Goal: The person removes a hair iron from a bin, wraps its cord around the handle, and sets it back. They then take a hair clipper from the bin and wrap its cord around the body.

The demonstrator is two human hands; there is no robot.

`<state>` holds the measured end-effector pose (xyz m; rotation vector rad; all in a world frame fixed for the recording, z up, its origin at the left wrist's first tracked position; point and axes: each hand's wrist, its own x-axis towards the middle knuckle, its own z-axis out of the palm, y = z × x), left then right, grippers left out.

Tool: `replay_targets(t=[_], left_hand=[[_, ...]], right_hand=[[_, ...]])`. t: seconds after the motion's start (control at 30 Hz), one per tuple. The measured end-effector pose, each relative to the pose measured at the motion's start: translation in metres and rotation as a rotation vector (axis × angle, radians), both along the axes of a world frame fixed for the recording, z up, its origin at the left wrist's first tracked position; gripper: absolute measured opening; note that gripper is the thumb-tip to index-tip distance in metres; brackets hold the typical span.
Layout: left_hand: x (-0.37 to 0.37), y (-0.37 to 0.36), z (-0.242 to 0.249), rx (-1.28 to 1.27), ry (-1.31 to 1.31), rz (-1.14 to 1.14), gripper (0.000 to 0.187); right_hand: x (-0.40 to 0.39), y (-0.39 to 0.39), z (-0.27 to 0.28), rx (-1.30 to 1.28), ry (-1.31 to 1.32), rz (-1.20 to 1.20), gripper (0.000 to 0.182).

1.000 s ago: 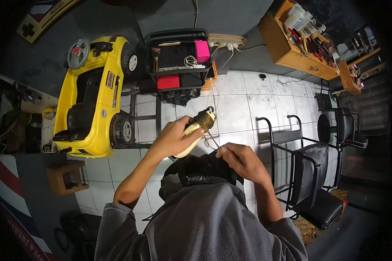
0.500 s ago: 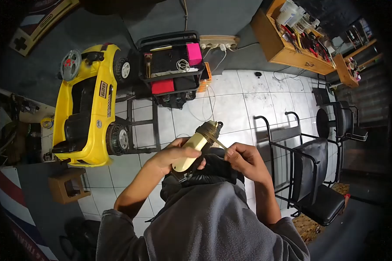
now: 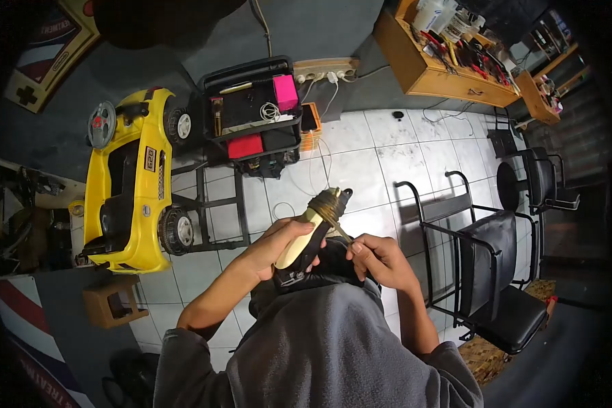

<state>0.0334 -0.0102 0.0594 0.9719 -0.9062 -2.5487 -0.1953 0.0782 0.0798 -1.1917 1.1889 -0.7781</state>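
My left hand [image 3: 273, 248] is closed around a cream and black hair clipper [image 3: 295, 247], held tilted in front of my lap with its blade end low. Several turns of brownish cord [image 3: 328, 206] are wound around the clipper's upper end. A straight strand of that cord runs from the turns down to my right hand [image 3: 382, 261], whose thumb and fingers pinch it. The tip of the strand is hidden in those fingers. Part of my left hand's fingers is hidden behind the clipper.
A black trolley [image 3: 211, 87] with a pink box [image 3: 285, 92] stands ahead. On the left is a yellow toy car seat [image 3: 134, 231]; on the right, a black chair [image 3: 491, 251]. A wooden counter [image 3: 442, 83] holds tools. A thin white cable lies over the floor tiles.
The pulled strand now slants more steeply down, and my right hand has shifted slightly lower. The clipper is turned a little, showing more of its black side. My view has shifted slightly.
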Motion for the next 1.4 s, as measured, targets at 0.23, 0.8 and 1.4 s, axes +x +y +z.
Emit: replay_targets(t=[0.23,0.8,1.4], left_hand=[[0.005,-0.012,0.011,0.123,0.344,0.003,0.047],[-0.017,0.001,-0.003,-0.165,-0.232,-0.352,0.042],[0.006,-0.014,0.015,-0.543,-0.197,0.011,0.061]], right_hand=[[-0.027,-0.008,-0.063,-0.003,0.008,0.061,0.024],[-0.014,-0.073,0.044,-0.524,0.211,0.254,0.013],[-0.009,-0.023,-0.004,-0.043,0.048,-0.041,0.015]])
